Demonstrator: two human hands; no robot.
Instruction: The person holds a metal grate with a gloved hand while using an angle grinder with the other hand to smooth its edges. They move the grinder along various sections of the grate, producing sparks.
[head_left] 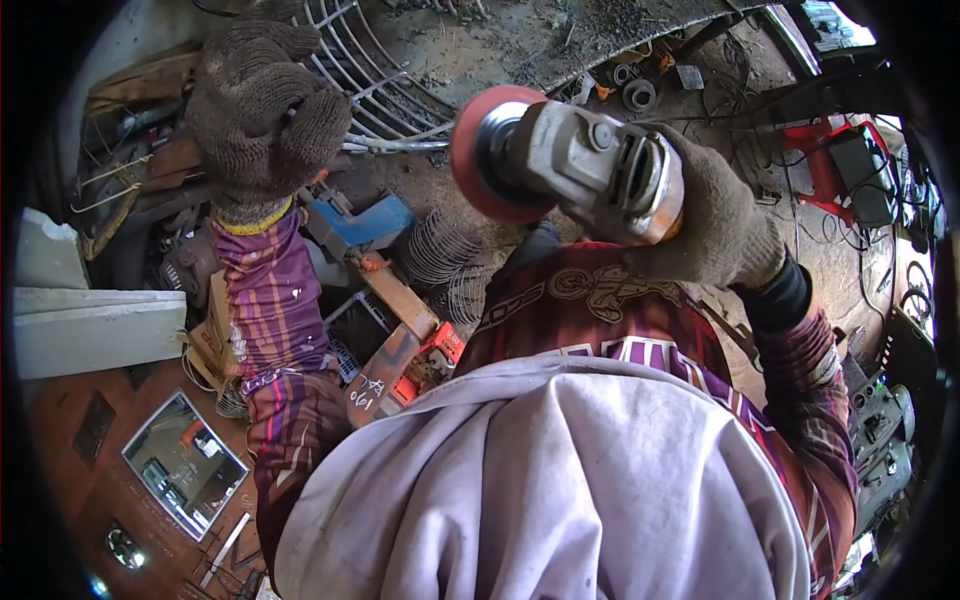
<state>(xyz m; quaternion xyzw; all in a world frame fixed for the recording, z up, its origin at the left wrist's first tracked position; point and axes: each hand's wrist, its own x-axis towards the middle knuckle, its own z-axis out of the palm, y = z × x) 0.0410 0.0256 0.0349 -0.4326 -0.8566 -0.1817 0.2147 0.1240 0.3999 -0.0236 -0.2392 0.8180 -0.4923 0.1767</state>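
My right hand (725, 215), in a brown knit glove, is wrapped round the body of a grey angle grinder (605, 170). The grinder's reddish-brown disc (470, 150) points left, and its edge overlaps the right end of a round wire frame (395, 147) in this view; I cannot tell whether they touch. At the upper left my left hand (265, 120), gloved alike with a yellow cuff edge, is closed at the frame's left side. Its curled fingers cover that part of the frame, so the exact grip is partly hidden.
A dusty bench top (480, 45) lies beyond the frame. Below are a blue metal piece (365, 222), coiled wire rings (440, 255) and an orange-brown metal beam (400, 300). A red-and-black machine (850, 170) with cables stands right. A mirror-like panel (185, 465) lies lower left.
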